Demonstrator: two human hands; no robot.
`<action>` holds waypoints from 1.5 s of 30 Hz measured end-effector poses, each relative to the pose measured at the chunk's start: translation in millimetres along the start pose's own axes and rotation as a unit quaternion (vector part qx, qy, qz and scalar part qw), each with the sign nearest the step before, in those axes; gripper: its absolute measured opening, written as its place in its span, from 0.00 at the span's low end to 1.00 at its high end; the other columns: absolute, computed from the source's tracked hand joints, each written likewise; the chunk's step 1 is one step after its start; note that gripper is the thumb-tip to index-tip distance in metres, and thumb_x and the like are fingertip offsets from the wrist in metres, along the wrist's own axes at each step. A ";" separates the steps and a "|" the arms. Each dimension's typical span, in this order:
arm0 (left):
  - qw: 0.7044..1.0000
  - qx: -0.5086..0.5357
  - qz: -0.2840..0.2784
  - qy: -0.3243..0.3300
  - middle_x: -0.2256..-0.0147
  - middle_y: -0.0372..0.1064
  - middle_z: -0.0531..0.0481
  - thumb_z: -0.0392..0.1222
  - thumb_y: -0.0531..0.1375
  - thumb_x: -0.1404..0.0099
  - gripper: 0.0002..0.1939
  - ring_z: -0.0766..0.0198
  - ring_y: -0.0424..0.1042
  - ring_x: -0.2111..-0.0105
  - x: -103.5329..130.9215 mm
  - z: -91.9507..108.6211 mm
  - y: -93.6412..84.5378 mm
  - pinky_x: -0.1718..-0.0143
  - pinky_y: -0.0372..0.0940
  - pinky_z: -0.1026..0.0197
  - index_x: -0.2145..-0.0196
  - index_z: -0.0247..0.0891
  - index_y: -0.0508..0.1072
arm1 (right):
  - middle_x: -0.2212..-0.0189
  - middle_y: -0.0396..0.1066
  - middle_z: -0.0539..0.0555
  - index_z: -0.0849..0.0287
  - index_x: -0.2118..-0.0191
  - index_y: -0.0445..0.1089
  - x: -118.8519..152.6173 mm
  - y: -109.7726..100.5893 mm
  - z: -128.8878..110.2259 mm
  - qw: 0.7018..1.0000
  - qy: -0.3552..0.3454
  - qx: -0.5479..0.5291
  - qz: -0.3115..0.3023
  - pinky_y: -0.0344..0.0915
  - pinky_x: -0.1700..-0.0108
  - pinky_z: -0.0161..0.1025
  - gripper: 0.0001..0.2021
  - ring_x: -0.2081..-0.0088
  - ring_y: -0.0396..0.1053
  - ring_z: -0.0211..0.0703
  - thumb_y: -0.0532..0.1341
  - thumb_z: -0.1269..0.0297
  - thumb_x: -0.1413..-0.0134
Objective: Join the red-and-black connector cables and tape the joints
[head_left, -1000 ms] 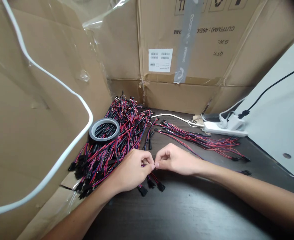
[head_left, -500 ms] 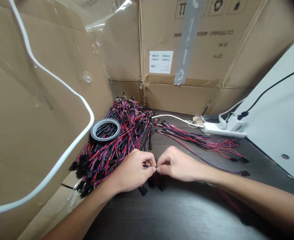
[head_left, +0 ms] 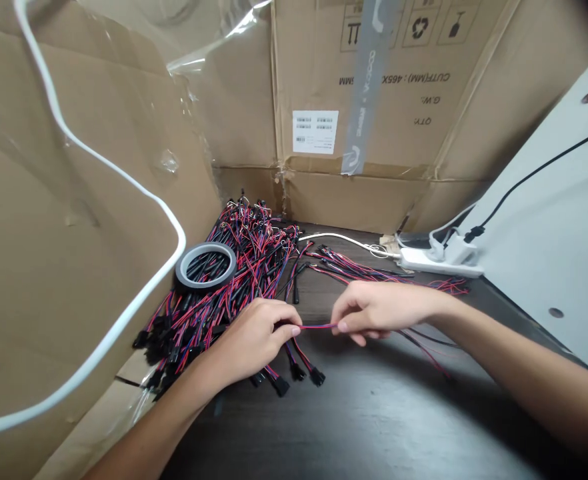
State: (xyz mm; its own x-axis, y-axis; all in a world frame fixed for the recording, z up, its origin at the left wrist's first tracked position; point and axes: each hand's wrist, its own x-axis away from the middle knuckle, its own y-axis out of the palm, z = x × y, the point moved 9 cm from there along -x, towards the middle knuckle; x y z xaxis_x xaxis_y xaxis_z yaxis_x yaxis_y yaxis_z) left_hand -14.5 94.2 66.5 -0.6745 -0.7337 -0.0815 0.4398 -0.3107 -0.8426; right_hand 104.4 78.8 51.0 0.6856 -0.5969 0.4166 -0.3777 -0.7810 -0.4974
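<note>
A thin red and blue wire pair (head_left: pixel 318 327) is stretched level between my two hands. My left hand (head_left: pixel 260 333) pinches it between thumb and fingertips, at the right edge of a heap of cables. My right hand (head_left: pixel 369 310) grips it a short way to the right, thumb against the fingers, with wires trailing beyond toward the right. The heap of red and blue cables (head_left: pixel 254 247) with black connectors (head_left: pixel 280 385) lies left of and behind my left hand. Behind my right hand lies a smaller bundle of similar cables (head_left: pixel 347 261).
A roll of tape (head_left: pixel 183 261) rests on the heap. At the back right stands a white power strip (head_left: pixel 441 262) with plugs in it. Cardboard walls (head_left: pixel 244 133) close off the back and left, and a white panel (head_left: pixel 549 233) the right. A white cord (head_left: pixel 124 180) hangs at left.
My right hand has moved right, away from my left hand, and the wire pair now shows between them. My left hand has stayed nearly in place. The camera view has shifted slightly.
</note>
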 end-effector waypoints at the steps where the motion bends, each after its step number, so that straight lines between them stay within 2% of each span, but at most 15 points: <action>1: 1.000 -0.003 0.009 0.000 0.68 0.74 0.54 0.40 0.56 0.34 0.10 0.66 0.71 0.66 -0.1 -0.3 -1.8 0.60 0.58 0.62 0.69 0.40 0.76 | 0.77 0.68 0.51 0.65 0.64 0.70 4.8 -4.1 -0.2 1.000 0.006 0.016 0.001 0.55 0.81 0.29 0.11 0.81 0.58 0.31 0.54 0.63 0.43; 6: 0.998 -0.041 0.048 -0.018 0.67 0.75 0.51 0.41 0.54 0.33 0.12 0.62 0.72 0.65 0.8 -6.8 -9.3 0.60 0.59 0.61 0.69 0.39 0.76 | 0.79 0.69 0.51 0.63 0.72 0.70 26.9 -33.1 -4.1 0.993 0.016 0.099 0.058 0.56 0.76 0.30 0.12 0.80 0.59 0.32 0.54 0.64 0.42; 10: 0.997 -0.049 0.057 -0.030 0.72 0.74 0.51 0.39 0.52 0.33 0.13 0.65 0.70 0.71 1.2 -10.9 -13.5 0.66 0.59 0.63 0.68 0.37 0.75 | 0.79 0.69 0.50 0.62 0.73 0.69 37.5 -50.7 5.1 0.988 0.043 0.119 0.089 0.54 0.77 0.32 0.12 0.80 0.58 0.32 0.54 0.63 0.43; 13: 0.995 -0.043 0.089 -0.033 0.72 0.73 0.52 0.39 0.52 0.33 0.12 0.66 0.69 0.72 1.4 -11.9 -23.4 0.68 0.58 0.64 0.66 0.37 0.75 | 0.81 0.67 0.50 0.62 0.73 0.69 43.1 -58.1 9.0 0.984 0.043 0.145 0.093 0.54 0.75 0.32 0.13 0.80 0.58 0.33 0.54 0.63 0.42; 15: 0.993 -0.029 0.108 -0.038 0.70 0.74 0.52 0.40 0.53 0.33 0.11 0.66 0.68 0.72 1.3 -13.8 -30.4 0.68 0.58 0.64 0.65 0.37 0.75 | 0.82 0.65 0.49 0.61 0.73 0.70 46.6 -60.1 5.8 0.982 0.022 0.166 0.091 0.55 0.75 0.32 0.14 0.80 0.58 0.33 0.54 0.61 0.41; 19: 0.993 0.004 0.108 -0.046 0.73 0.71 0.53 0.43 0.53 0.34 0.13 0.68 0.65 0.75 0.4 -20.0 -39.6 0.71 0.56 0.65 0.67 0.36 0.75 | 0.84 0.62 0.48 0.61 0.72 0.70 51.1 -62.5 -1.0 0.975 -0.005 0.202 0.098 0.54 0.75 0.33 0.16 0.80 0.58 0.34 0.53 0.57 0.40; 24: 0.991 0.002 0.128 -0.040 0.77 0.66 0.54 0.44 0.53 0.35 0.14 0.69 0.61 0.76 2.2 -27.5 -54.2 0.73 0.54 0.66 0.71 0.35 0.73 | 0.78 0.65 0.50 0.61 0.70 0.71 50.5 -73.2 -13.7 0.936 -0.076 0.288 0.188 0.53 0.71 0.35 0.17 0.76 0.58 0.35 0.51 0.58 0.37; 30: 0.995 0.000 0.098 -0.019 0.80 0.65 0.55 0.43 0.49 0.32 0.16 0.70 0.62 0.79 1.9 -25.6 -50.9 0.73 0.56 0.66 0.72 0.35 0.70 | 0.74 0.69 0.52 0.60 0.67 0.71 47.6 -76.0 -13.1 0.901 -0.112 0.351 0.229 0.53 0.67 0.37 0.17 0.74 0.60 0.37 0.48 0.60 0.35; 33: 0.994 -0.011 0.105 0.005 0.80 0.65 0.55 0.43 0.48 0.31 0.16 0.71 0.63 0.78 3.1 -21.5 -52.1 0.72 0.56 0.66 0.72 0.35 0.69 | 0.73 0.70 0.54 0.61 0.66 0.72 52.6 -77.3 -18.2 0.886 -0.141 0.366 0.247 0.54 0.66 0.37 0.16 0.72 0.62 0.38 0.49 0.60 0.36; 38: 0.991 -0.050 0.120 0.032 0.82 0.60 0.57 0.44 0.50 0.31 0.16 0.72 0.59 0.80 5.6 -16.2 -57.2 0.74 0.54 0.67 0.72 0.35 0.69 | 0.75 0.69 0.52 0.59 0.68 0.71 55.6 -77.7 -19.4 0.888 -0.164 0.362 0.230 0.53 0.67 0.36 0.17 0.74 0.60 0.36 0.49 0.61 0.35; 42: 0.990 -0.079 0.107 0.053 0.79 0.65 0.55 0.42 0.50 0.31 0.15 0.72 0.61 0.79 4.8 -8.7 -55.4 0.73 0.54 0.66 0.72 0.35 0.70 | 0.78 0.67 0.51 0.60 0.69 0.71 52.1 -77.1 -14.1 0.891 -0.160 0.370 0.209 0.52 0.68 0.35 0.17 0.75 0.58 0.35 0.49 0.62 0.35; 45: 0.987 -0.087 0.124 0.057 0.78 0.68 0.54 0.41 0.53 0.34 0.13 0.71 0.61 0.80 5.5 -5.0 -56.1 0.74 0.55 0.66 0.72 0.36 0.72 | 0.76 0.69 0.52 0.60 0.69 0.73 50.2 -79.7 -9.9 0.895 -0.159 0.359 0.214 0.53 0.67 0.35 0.17 0.75 0.59 0.35 0.50 0.61 0.36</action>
State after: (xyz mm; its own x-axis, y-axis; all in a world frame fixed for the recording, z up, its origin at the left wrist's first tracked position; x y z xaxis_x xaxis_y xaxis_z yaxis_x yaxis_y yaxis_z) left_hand -45.9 110.6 110.7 -0.6263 -0.6977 -0.3478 0.4975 -0.0142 -0.8673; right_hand 162.8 109.3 119.1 0.7589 -0.6419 -0.1098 -0.2300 -0.1064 -0.9673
